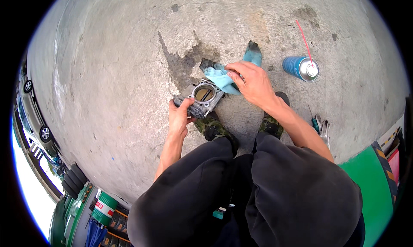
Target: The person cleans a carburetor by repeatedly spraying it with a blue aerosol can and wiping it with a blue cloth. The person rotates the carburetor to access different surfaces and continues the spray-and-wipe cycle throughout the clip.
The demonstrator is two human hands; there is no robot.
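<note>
My left hand grips the near left side of a metal throttle body, thumb on top, holding it above the floor by my left shoe. Its round bore faces up, with a brownish plate across it. Pinched in my right hand is a light blue cloth with black stains. The cloth hangs over the far right edge of the throttle body, hiding part of it. To the right, a blue spray can with a silver top stands on the concrete, a thin red straw reaching away from its nozzle.
A screwdriver and silvery tools lie right of my right foot. A dark wet patch marks the concrete beyond the throttle body. Green flooring lies lower right. Far left are a parked car, stacked tyres and a green drum.
</note>
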